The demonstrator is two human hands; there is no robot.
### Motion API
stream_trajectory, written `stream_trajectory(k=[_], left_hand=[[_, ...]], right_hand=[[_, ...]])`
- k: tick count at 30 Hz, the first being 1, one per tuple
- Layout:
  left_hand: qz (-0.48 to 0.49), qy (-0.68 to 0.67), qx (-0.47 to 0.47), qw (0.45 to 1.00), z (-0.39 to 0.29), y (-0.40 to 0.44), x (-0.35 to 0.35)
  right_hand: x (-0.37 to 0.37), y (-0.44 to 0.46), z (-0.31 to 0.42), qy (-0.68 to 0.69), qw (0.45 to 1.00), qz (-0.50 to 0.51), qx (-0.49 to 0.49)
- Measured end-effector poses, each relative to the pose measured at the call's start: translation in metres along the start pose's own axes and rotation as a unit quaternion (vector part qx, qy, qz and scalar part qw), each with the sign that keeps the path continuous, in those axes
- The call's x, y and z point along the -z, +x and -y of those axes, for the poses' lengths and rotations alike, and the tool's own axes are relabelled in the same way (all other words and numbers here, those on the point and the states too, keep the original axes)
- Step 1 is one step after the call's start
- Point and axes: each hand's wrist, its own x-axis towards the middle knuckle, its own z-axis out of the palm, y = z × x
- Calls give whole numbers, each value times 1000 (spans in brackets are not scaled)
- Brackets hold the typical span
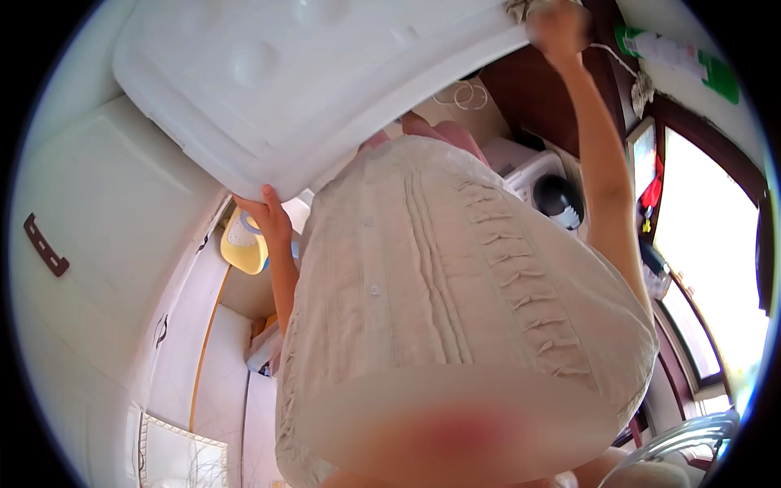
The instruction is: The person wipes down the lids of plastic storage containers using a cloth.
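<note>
beige shirt nearest; beyond, my left hand pinches the white plastic piece by its near corner, edge slanting away toward my right hand, grip unclear.

Bright window taken as landmark. Red item noted at its left side. Green-and-white container observed just above it. Black round object sits left of it. Well to its left: yellow plastic item; farther left, white panel bearing brown handle.

No text is readable, even on the bottle.
</note>
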Motion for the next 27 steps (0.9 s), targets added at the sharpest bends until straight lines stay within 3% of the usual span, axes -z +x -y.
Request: stream_trajectory(k=[3, 5, 8, 10, 14, 17, 23, 27], left_hand=[[10, 45, 17, 999, -11, 4, 4], [4, 14, 47, 999, -7, 6, 4], [-15, 66, 12, 998, -12, 16, 8], [-60, 112, 94, 987, -37, 24, 4], [-114, 128, 101, 980, -24, 43, -8], [-154, 87, 69, 982, -19, 34, -10], [-202, -5, 120, 972, -34, 34, -19], [-216, 13, 113, 970, -22, 35, -22]], right_hand=[[36, -5, 95, 92, 992, -50, 67], [44, -22, 157, 104, 987, 17, 121], [64, -9, 242, 200, 963, 50, 174], [59, 4, 291, 242, 930, 73, 268], [38, 34, 390, 330, 853, 15, 404], [25, 81, 449, 349, 829, -25, 437], [-7, 225, 495, 240, 873, -70, 419], [-28, 330, 454, 166, 908, -115, 367]])
